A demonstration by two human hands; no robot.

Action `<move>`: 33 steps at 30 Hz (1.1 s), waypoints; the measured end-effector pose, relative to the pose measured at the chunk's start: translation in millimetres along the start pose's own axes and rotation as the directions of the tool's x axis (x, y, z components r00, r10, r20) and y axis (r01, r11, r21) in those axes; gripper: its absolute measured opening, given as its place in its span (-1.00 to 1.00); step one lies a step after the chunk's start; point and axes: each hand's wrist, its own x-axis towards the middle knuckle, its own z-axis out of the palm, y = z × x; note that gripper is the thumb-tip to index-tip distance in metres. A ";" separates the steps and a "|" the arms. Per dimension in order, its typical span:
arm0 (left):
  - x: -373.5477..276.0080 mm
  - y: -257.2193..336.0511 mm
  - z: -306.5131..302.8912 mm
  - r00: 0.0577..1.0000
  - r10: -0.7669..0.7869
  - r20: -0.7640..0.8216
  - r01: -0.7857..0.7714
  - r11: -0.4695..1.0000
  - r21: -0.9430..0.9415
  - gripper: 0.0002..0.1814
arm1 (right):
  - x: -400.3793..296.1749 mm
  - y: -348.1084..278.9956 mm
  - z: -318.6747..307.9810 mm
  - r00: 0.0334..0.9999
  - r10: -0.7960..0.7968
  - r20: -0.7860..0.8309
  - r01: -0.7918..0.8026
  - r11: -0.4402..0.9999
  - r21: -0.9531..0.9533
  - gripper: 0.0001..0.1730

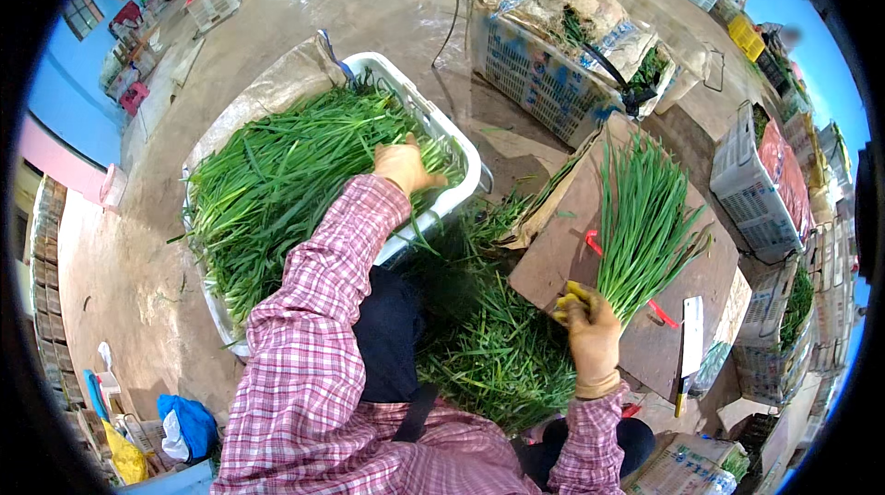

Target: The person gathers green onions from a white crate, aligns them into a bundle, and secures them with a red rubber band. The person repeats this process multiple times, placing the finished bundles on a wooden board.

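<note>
My left hand (402,164), in a tan glove, reaches into a white plastic crate (453,199) heaped with long green leafy stalks (290,149). Its thumb is spread, and its other fingertips are partly hidden among the pale stalk ends. A bunch of similar green stalks (639,218) lies on a brown board (553,253), over a red strip (662,314) whose ends show on both sides. At the base of this bunch is my gloved right hand (591,329), with yellow material around its curled fingertips; its grip is unclear. A cleaver (691,336) with a yellow-and-black handle lies at the board's right edge.
Loose green leaves (498,350) are piled between the crate and board. A large lidless crate (539,80) covered with sacking stands beyond the board. More crates (753,191) line the right side. A blue plastic bag (190,426) is at the lower left.
</note>
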 end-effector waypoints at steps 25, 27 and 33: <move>23.0 -30.4 -21.1 0.962 0.212 0.174 -0.165 0.954 -0.250 0.15 | 74.4 -17.1 132.4 0.931 0.023 0.364 -0.084 0.984 0.154 -0.67; 20.0 -27.0 -32.6 0.920 0.272 0.280 -0.189 0.938 -0.290 0.17 | 75.3 -12.4 141.0 0.922 0.024 0.386 -0.100 0.979 0.178 -0.66; 39.7 -25.4 -36.6 0.931 0.172 0.323 -0.151 0.985 -0.089 -0.03 | 78.8 -10.4 144.1 0.904 0.089 0.418 -0.174 0.970 0.170 -0.66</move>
